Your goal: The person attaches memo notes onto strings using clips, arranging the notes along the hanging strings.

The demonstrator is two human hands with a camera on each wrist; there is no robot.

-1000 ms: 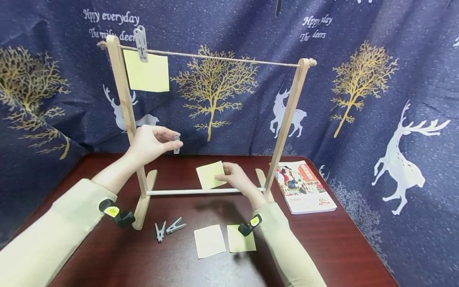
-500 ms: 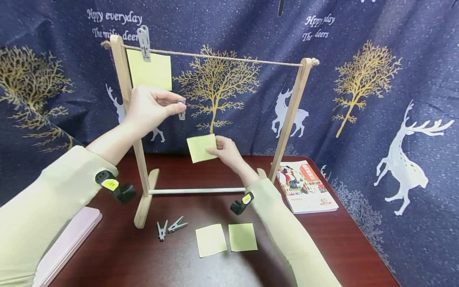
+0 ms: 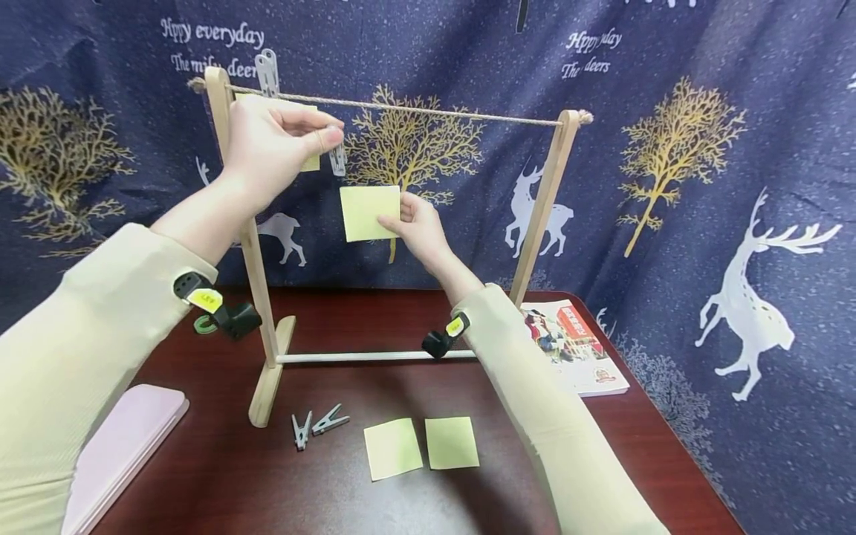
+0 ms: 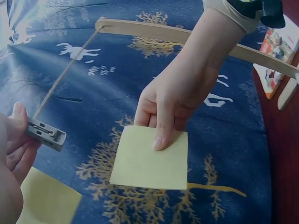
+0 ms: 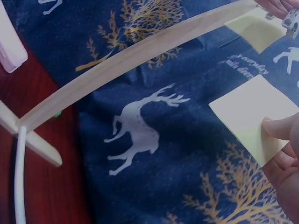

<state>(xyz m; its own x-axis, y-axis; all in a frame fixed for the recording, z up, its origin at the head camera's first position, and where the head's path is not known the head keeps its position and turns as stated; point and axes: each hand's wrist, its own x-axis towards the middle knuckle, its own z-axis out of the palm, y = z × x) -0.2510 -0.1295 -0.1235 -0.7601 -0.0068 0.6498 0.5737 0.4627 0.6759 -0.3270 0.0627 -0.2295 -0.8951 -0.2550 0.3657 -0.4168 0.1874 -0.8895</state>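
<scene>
Two bare hands in pale sleeves work at a wooden rack (image 3: 553,186) with a cord (image 3: 428,110) strung across its top. At upper left, the left hand (image 3: 270,145) pinches a small grey clip (image 3: 337,160) between thumb and fingers, below the cord. Just right of upper centre, the right hand (image 3: 420,227) pinches the right edge of a square yellow note (image 3: 366,214), thumb on the near face. The note is nearly level, below and slightly right of the clip, the two apart. The left wrist view shows the same gap, with the clip at the left edge and the note at lower centre.

Behind the left hand, partly hidden, a hung note (image 3: 310,162) is on the cord at upper left; a hung clip (image 3: 266,72) stands up above it.

On the dark red table (image 3: 281,494), two spare clips (image 3: 302,431) lie side by side left of lower centre. Two spare notes (image 3: 451,443) lie flat at lower centre, just beside each other. A pink stack (image 3: 130,438) sits at lower left, and a book (image 3: 595,371) at right, partly behind the right sleeve. A dark blue cloth (image 3: 642,297) printed with deer and golden trees fills the background.
</scene>
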